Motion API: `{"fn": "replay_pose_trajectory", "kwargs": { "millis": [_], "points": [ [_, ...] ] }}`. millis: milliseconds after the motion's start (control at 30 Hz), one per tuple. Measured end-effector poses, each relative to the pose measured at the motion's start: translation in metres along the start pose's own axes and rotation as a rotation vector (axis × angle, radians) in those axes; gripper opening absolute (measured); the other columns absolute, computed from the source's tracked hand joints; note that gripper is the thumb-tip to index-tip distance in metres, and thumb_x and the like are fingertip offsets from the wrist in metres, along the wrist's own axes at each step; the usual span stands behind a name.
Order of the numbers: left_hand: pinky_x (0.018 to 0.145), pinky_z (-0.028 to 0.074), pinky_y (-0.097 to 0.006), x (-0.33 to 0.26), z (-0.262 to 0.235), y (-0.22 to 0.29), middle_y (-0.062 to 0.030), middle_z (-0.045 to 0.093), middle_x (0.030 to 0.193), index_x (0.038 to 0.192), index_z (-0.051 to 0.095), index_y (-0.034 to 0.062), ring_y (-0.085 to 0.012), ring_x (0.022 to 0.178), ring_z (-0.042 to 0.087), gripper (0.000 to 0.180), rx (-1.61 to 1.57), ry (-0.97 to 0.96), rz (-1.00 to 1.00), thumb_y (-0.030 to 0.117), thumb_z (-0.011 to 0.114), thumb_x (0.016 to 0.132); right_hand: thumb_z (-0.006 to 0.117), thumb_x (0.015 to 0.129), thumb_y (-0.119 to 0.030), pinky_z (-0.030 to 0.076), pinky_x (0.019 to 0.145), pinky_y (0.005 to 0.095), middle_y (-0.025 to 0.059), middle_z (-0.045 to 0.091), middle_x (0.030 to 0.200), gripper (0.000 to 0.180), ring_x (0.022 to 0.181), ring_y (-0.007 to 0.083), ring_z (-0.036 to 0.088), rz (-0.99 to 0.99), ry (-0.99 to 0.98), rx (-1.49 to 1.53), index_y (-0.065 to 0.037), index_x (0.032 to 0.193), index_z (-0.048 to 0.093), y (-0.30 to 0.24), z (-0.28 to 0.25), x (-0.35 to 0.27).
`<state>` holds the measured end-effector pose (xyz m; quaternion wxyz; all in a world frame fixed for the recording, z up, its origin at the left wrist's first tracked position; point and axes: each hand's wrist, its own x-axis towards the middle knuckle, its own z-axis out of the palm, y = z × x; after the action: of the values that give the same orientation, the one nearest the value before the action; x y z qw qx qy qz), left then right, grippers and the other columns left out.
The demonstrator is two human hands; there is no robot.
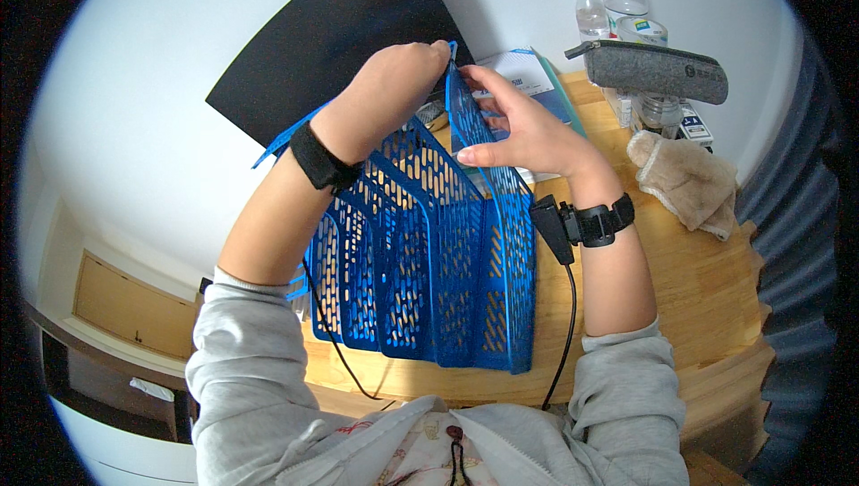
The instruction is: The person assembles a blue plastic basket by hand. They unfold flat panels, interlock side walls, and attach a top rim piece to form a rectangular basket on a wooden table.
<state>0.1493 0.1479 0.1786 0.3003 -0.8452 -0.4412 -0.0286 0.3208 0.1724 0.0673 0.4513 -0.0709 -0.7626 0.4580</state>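
A blue plastic file rack (pixel 412 244) with slotted dividers and several compartments stands on the wooden table in front of me. My left hand (pixel 394 83) reaches over the rack, its fingers closed at the top far corner of the right-hand side panel (pixel 510 262). That grip is partly hidden by the hand itself. Against the outer face of the same panel is my right hand (pixel 528 128), with curved fingers spread apart and the thumb near the slotted surface. Black straps circle both wrists, and a cable runs down from each.
Behind the rack rises a black monitor (pixel 331 38). Papers or booklets (pixel 528 74) lie at the back. On the right of the wooden table (pixel 698 307) are a grey pencil case (pixel 662 70) atop containers, a plastic bottle (pixel 591 12) and a beige plush cloth (pixel 684 182). A dark curtain (pixel 796 244) hangs beyond.
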Motion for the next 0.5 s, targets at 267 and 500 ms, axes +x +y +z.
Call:
{"fn": "replay_pose_trajectory", "kwargs": {
  "millis": [267,500],
  "points": [
    [0.071,0.052,-0.04,-0.001,-0.002,0.002,-0.0227,0.062,0.085,0.108,0.054,-0.0004,-0.0367,0.084,0.062,0.027,0.036,-0.008,-0.018,0.003,0.051,0.081,0.078,0.069,-0.025,0.032,0.104,0.0398,0.0183,0.03,0.141,0.099,0.126,0.0284,0.036,-0.031,0.017,-0.113,0.002,0.142,0.016,0.001,0.002,0.001],
    [0.076,0.052,-0.039,0.0,-0.008,0.01,-0.0235,0.062,0.093,0.116,0.05,-0.0043,-0.0352,0.09,0.062,0.04,0.082,-0.063,-0.026,-0.005,0.054,0.077,0.076,0.07,-0.033,0.03,0.106,0.0365,0.0226,0.034,0.138,0.096,0.127,0.0302,0.037,-0.105,0.128,-0.304,0.004,0.139,0.021,-0.005,0.014,0.005]
  ]
}}
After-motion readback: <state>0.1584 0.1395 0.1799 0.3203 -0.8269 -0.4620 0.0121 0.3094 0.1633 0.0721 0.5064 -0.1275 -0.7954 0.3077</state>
